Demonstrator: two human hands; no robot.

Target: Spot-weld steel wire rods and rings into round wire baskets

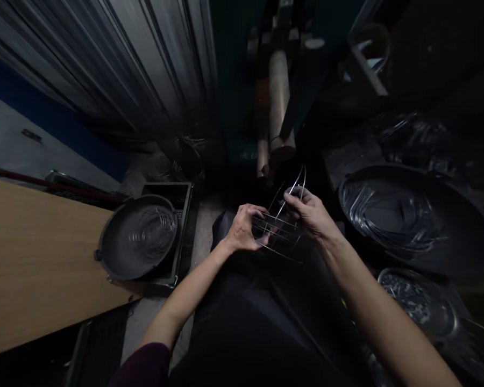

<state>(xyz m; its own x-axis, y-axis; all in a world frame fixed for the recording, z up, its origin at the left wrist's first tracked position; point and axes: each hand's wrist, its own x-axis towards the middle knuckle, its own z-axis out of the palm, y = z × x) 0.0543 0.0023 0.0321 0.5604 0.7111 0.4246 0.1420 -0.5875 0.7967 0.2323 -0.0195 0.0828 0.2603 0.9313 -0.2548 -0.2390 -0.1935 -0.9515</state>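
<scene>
Above my lap, my left hand (244,228) grips the left side of a small wire rack (280,228) made of thin metal rods. Its fingers curl around the rods, the thumb below. My right hand (306,209) pinches a bent metal wire (292,196) at the rack's upper right. The wire slants upward and ends in a curved loop above the fingers. It meets the rack's rods at its lower end; whether it is joined there I cannot tell. Just beyond my hands are the metal cylinders (280,102) of a machine.
At left, a dark round basin (139,236) with wire rings rests on a black crate (185,215) beside a wooden board (36,263). On the right stand a large basin (395,247) of bent wires and a metal bowl (439,317) of small pieces. Corrugated metal (145,54) rises behind.
</scene>
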